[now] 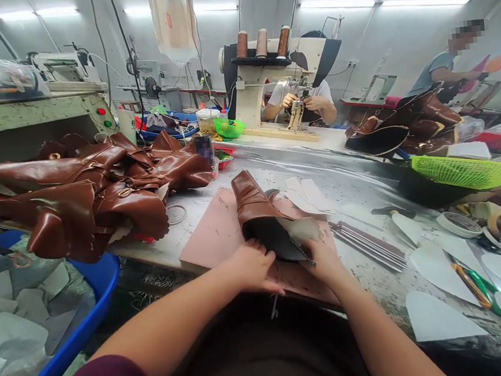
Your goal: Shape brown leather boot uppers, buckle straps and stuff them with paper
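Note:
A brown leather boot upper (251, 197) with a black lining rests on a pink board (212, 230) in front of me. Its opening faces me. My left hand (253, 267) grips the near left edge of the opening, fingertips curled over the lining and thumb pointing away. On the other side my right hand (321, 258) is closed round the right edge of the upper, beside a pale patch of material. Part of the right fingers is hidden behind the upper.
Brown boot uppers (69, 193) are heaped at left, above a blue tub (105, 290) of scraps. Right lie grey strips (371, 244), white pieces (440, 317), green-handled scissors (479, 284), tape rolls (458, 224) and a green basket (465, 170). Ahead, a person works behind a sewing machine (247, 88).

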Action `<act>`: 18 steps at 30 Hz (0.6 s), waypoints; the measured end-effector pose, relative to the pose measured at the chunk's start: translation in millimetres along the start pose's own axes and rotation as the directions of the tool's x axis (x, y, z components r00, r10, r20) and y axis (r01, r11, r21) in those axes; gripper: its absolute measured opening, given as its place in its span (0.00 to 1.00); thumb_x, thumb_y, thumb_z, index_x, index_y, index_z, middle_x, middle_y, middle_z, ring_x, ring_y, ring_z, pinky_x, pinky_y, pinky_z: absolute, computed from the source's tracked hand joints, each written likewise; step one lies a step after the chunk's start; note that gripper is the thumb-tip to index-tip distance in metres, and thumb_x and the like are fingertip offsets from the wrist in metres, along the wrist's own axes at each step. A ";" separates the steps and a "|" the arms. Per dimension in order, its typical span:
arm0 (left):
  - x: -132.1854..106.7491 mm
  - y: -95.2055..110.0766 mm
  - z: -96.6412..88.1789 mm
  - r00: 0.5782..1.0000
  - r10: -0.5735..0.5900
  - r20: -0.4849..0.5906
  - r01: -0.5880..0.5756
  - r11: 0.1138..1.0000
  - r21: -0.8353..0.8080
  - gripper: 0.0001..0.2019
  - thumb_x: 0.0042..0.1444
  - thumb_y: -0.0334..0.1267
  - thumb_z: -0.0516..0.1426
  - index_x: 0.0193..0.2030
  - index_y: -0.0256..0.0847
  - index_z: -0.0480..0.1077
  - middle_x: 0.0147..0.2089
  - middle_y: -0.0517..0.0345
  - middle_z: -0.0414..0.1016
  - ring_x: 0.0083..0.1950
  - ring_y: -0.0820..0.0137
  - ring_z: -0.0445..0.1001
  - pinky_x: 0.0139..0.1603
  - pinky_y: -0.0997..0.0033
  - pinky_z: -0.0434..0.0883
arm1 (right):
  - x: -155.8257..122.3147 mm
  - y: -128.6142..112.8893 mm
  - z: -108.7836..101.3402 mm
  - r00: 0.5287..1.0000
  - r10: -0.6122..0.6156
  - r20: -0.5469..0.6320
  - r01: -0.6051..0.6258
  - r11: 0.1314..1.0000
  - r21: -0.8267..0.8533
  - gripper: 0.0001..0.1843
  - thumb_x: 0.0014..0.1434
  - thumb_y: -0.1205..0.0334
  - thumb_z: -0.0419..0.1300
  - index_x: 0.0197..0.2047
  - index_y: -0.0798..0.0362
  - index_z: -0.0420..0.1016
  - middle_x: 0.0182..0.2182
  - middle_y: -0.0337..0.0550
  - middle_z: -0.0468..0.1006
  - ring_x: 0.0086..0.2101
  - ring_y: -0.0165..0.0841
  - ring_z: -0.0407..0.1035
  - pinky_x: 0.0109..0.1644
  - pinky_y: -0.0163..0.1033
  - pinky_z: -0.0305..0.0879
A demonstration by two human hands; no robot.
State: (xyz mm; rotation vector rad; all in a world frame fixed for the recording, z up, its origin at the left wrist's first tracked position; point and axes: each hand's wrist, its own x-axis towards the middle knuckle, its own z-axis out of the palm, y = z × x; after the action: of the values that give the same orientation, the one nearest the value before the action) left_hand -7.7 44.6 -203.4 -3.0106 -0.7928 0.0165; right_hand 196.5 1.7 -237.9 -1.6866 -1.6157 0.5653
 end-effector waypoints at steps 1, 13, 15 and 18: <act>4.3 4.5 2.6 0.998 -0.055 -0.011 0.054 0.998 -0.022 0.39 0.43 0.68 0.52 0.43 0.29 0.72 0.40 0.37 0.75 0.44 0.52 0.71 0.49 0.57 0.63 | 0.4 -1.3 -1.5 1.000 0.007 0.018 -0.007 1.000 -0.003 0.11 0.35 0.68 0.62 0.27 0.50 0.72 0.24 0.43 0.73 0.33 0.45 0.69 0.37 0.47 0.63; 12.8 5.1 22.3 0.993 -0.112 -0.029 0.105 0.980 -0.167 0.40 0.50 0.62 0.53 0.62 0.34 0.57 0.62 0.39 0.61 0.62 0.52 0.59 0.61 0.54 0.54 | 20.5 -39.9 4.3 0.976 -0.181 0.125 0.165 0.978 0.123 0.07 0.44 0.59 0.60 0.28 0.51 0.76 0.43 0.48 0.76 0.46 0.43 0.68 0.51 0.46 0.60; 11.2 5.6 25.1 0.989 -0.141 -0.040 0.133 0.976 -0.172 0.38 0.52 0.61 0.52 0.61 0.32 0.57 0.61 0.35 0.60 0.62 0.50 0.58 0.61 0.51 0.54 | 24.4 -39.7 8.3 0.976 -0.180 0.121 0.162 0.976 0.142 0.11 0.47 0.55 0.58 0.20 0.52 0.72 0.39 0.48 0.77 0.43 0.42 0.69 0.47 0.44 0.62; 9.7 6.0 29.6 0.980 -0.189 -0.064 0.175 0.968 -0.181 0.41 0.52 0.61 0.52 0.61 0.25 0.56 0.60 0.28 0.59 0.62 0.46 0.57 0.60 0.48 0.56 | 26.6 -40.0 8.7 0.974 -0.169 0.148 0.143 0.974 0.175 0.21 0.54 0.52 0.49 0.15 0.52 0.65 0.23 0.43 0.74 0.29 0.36 0.68 0.33 0.39 0.63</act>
State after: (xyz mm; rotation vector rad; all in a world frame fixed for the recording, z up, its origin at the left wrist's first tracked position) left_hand 3.1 44.9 -233.2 -3.0593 -1.1146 -0.1875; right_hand 166.7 27.7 -209.2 -1.4098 -1.7481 0.7498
